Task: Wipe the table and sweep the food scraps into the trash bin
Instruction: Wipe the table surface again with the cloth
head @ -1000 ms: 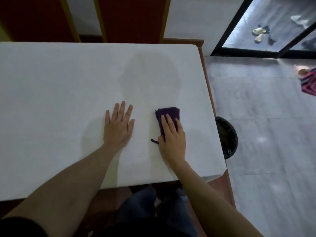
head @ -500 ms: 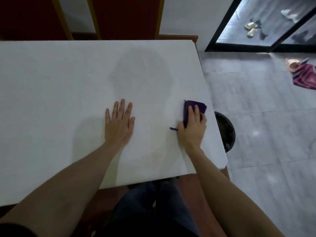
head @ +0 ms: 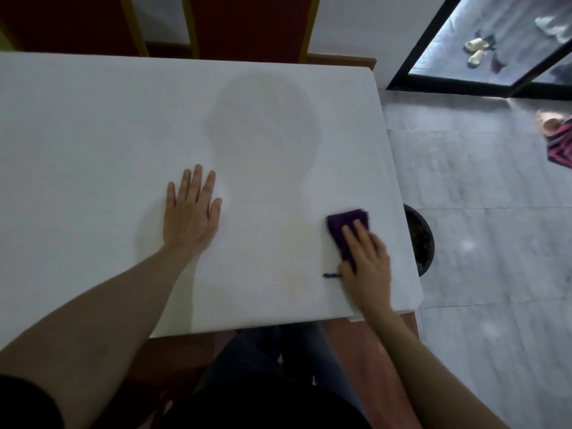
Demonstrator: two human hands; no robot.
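A white table [head: 93, 134] fills most of the view. My right hand [head: 366, 264] presses a folded purple cloth [head: 343, 224] flat on the tabletop near the right edge, fingers lying over it. A thin dark loop of the cloth sticks out by my thumb. My left hand [head: 190, 212] rests flat on the table's middle, fingers apart, holding nothing. A black round trash bin [head: 421, 239] stands on the floor just past the table's right edge, partly hidden by it, with dark scraps inside. I see no food scraps on the tabletop.
Grey tiled floor [head: 495, 243] lies to the right of the table. Red chair backs [head: 247, 23] stand behind the far edge. A striped red cloth [head: 561, 147] lies on the floor at far right. My legs show below the near edge.
My right hand slid the purple cloth from the table's middle toward the right edge, then drew it back a little toward me. My left hand stayed flat in place.
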